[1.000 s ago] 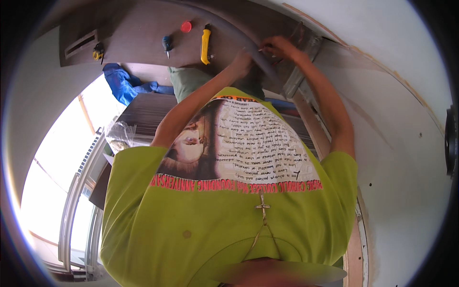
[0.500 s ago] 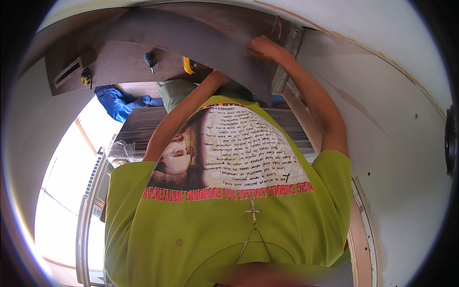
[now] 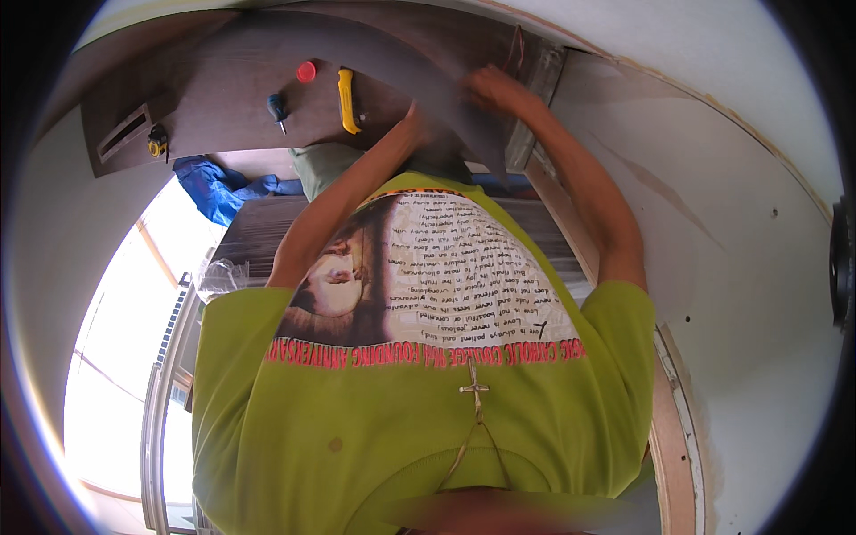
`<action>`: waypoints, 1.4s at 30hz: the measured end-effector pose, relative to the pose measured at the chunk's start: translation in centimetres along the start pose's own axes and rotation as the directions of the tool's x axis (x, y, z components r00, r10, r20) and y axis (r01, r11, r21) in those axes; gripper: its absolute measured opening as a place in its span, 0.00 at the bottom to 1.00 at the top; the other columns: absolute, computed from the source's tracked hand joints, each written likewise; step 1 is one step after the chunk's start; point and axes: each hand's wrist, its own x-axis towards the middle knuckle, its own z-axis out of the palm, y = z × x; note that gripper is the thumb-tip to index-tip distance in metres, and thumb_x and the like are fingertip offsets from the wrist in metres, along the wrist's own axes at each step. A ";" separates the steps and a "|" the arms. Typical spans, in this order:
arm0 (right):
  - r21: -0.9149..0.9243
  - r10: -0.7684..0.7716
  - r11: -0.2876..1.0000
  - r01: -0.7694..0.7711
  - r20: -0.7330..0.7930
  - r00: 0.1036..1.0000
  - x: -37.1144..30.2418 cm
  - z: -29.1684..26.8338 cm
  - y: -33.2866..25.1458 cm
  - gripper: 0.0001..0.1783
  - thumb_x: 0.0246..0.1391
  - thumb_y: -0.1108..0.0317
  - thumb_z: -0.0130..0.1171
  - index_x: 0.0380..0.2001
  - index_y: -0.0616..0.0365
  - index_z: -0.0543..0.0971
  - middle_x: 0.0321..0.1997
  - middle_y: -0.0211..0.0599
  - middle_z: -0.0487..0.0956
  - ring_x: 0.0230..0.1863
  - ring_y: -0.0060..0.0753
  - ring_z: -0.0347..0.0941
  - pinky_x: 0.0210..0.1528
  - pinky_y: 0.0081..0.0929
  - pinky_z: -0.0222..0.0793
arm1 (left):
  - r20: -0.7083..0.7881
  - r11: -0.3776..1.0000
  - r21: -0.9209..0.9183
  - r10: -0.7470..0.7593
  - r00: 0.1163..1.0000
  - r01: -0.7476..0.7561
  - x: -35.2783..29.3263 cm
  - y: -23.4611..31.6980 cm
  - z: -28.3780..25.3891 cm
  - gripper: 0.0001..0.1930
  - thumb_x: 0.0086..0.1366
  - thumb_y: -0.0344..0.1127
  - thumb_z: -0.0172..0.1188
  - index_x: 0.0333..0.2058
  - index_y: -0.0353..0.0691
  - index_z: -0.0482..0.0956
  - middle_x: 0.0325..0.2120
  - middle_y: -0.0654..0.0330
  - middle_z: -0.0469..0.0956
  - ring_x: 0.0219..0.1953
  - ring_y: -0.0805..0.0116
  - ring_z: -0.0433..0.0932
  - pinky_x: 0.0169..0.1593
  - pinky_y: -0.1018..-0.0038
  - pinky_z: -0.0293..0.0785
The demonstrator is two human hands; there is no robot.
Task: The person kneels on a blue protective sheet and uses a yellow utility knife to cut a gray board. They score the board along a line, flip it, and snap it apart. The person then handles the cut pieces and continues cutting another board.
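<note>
A dark curved sheet [image 3: 419,71] arches over the brown board [image 3: 209,111], left hand [image 3: 415,127] and right hand [image 3: 496,90] apart at its end — grip too blurred to tell — with a pale wall [image 3: 740,276] right of the board, a bright opening [image 3: 111,357] below-left.

Left hand [image 3: 419,127], right hand [image 3: 496,89] at grey sheet [image 3: 397,61]; yellow cutter [image 3: 347,100] nearby.

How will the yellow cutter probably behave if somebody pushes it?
The yellow cutter would probably slide rather than roll: it looks long and flattish. It is likely stiff, given its straight shape, and perhaps light, being slim.
</note>
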 end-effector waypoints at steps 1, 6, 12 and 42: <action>0.026 0.030 0.999 -0.031 0.035 0.999 0.4 0.4 0.6 0.12 0.54 0.71 0.59 0.43 0.57 0.80 0.41 0.46 0.83 0.46 0.53 0.78 0.48 0.47 0.73 | -0.028 1.000 0.019 -0.004 1.000 0.005 0.2 0.1 0.1 0.08 0.69 0.35 0.57 0.45 0.42 0.79 0.39 0.61 0.80 0.41 0.68 0.79 0.48 0.69 0.77; 0.125 0.016 0.992 -0.024 0.071 0.997 1.8 1.8 2.5 0.14 0.56 0.71 0.57 0.45 0.60 0.80 0.42 0.50 0.83 0.46 0.52 0.80 0.49 0.47 0.75 | -0.112 0.992 0.119 -0.027 0.993 0.041 -1.2 1.3 3.0 0.11 0.72 0.32 0.48 0.45 0.37 0.77 0.40 0.56 0.79 0.42 0.65 0.79 0.47 0.69 0.78; 0.061 0.291 0.943 -0.326 0.317 0.903 2.8 0.0 1.1 0.17 0.59 0.64 0.58 0.48 0.62 0.79 0.41 0.52 0.83 0.39 0.49 0.83 0.40 0.42 0.80 | -0.074 0.997 0.078 0.005 0.997 0.001 -1.7 2.0 3.8 0.11 0.69 0.36 0.54 0.46 0.38 0.77 0.40 0.56 0.79 0.42 0.63 0.79 0.45 0.63 0.80; 0.338 0.504 0.693 -0.637 0.403 0.763 5.7 -0.4 1.2 0.22 0.64 0.58 0.53 0.58 0.53 0.73 0.54 0.41 0.78 0.50 0.42 0.78 0.35 0.45 0.86 | 0.263 0.526 0.601 0.579 0.771 -0.601 9.0 -3.8 -6.5 0.16 0.51 0.35 0.66 0.41 0.45 0.82 0.38 0.53 0.81 0.44 0.51 0.80 0.45 0.59 0.77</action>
